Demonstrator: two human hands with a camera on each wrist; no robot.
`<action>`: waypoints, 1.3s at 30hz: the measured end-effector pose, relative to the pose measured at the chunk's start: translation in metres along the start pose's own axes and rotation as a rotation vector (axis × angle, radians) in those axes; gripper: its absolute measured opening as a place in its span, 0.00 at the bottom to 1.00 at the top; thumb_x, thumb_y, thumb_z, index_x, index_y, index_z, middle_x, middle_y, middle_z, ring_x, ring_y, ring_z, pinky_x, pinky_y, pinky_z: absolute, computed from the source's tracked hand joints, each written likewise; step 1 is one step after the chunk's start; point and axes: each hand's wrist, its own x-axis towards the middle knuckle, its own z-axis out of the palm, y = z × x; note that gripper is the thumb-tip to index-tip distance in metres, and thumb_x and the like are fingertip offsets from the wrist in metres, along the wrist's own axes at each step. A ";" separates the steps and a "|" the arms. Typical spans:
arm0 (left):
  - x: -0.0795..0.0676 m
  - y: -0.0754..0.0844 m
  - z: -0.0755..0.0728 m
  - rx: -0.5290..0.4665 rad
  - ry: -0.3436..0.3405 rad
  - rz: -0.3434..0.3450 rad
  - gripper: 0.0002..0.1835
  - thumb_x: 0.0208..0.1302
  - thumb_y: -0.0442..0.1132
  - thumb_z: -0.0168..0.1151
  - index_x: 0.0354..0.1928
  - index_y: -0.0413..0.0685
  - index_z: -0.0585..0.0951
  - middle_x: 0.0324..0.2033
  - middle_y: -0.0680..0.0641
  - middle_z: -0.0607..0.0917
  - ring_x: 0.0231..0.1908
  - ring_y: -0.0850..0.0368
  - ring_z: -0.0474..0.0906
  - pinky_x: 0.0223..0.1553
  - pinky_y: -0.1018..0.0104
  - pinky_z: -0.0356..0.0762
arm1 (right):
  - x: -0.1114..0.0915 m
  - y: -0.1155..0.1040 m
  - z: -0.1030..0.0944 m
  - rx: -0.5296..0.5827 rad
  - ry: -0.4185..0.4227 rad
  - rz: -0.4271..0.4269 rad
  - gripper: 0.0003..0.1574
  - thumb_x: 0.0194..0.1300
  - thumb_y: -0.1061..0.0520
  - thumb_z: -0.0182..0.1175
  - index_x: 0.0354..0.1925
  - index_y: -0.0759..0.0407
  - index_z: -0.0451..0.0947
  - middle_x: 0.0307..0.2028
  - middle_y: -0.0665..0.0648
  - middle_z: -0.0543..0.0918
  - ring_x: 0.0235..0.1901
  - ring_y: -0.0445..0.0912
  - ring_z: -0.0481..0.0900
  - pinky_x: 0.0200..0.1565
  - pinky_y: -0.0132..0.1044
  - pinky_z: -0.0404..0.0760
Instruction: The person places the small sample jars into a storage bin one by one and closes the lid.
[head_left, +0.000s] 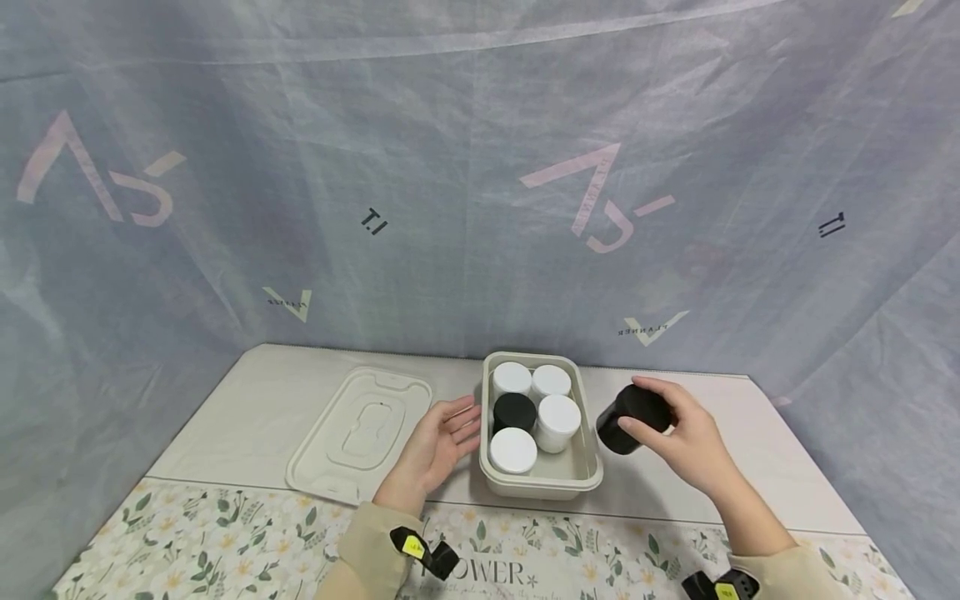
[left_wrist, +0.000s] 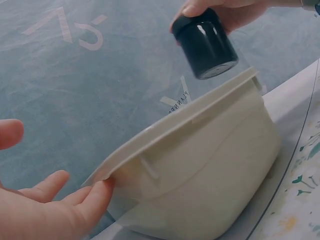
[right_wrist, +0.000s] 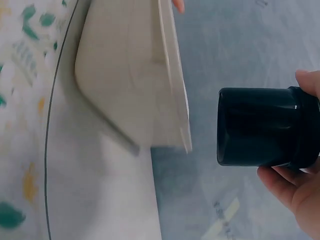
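A cream tub (head_left: pixel 591 467) (left_wrist: pixel 215 180) (right_wrist: pixel 125 80) stands at the table's middle with several white-lidded jars (head_left: pixel 558 414) and one black-lidded jar (head_left: pixel 514 411) inside. My right hand (head_left: pixel 686 433) grips a black jar (head_left: pixel 630 417) (left_wrist: pixel 205 40) (right_wrist: pixel 260 127) by its lid end, tilted, just above and to the right of the tub's rim. My left hand (head_left: pixel 442 442) (left_wrist: pixel 55 200) lies with straight fingers against the tub's left wall, its fingertips touching under the rim.
The tub's flat lid (head_left: pixel 360 433) lies on the table to the left of my left hand. A flowered cloth (head_left: pixel 225 542) covers the table's near edge. A grey-blue fabric backdrop (head_left: pixel 450 167) closes off the back and sides.
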 end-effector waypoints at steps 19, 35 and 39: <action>0.004 -0.006 0.003 -0.020 0.014 0.001 0.32 0.70 0.45 0.37 0.71 0.33 0.52 0.69 0.30 0.58 0.69 0.41 0.58 0.70 0.50 0.57 | -0.001 -0.016 0.052 0.031 -0.148 -0.171 0.34 0.53 0.52 0.71 0.58 0.55 0.72 0.55 0.54 0.77 0.52 0.49 0.78 0.46 0.37 0.82; 0.004 -0.008 0.002 -0.002 0.017 0.000 0.32 0.71 0.45 0.39 0.71 0.34 0.52 0.69 0.31 0.57 0.70 0.40 0.55 0.71 0.48 0.55 | -0.010 -0.003 0.075 -0.122 -0.243 -0.197 0.37 0.53 0.38 0.67 0.56 0.55 0.75 0.53 0.52 0.79 0.53 0.50 0.76 0.50 0.47 0.79; 0.005 -0.008 0.002 -0.001 0.024 -0.004 0.32 0.71 0.45 0.40 0.71 0.34 0.53 0.69 0.31 0.57 0.70 0.40 0.55 0.71 0.48 0.55 | -0.012 -0.004 0.076 -0.166 -0.240 -0.220 0.33 0.57 0.39 0.65 0.55 0.56 0.76 0.53 0.54 0.79 0.55 0.52 0.75 0.54 0.51 0.77</action>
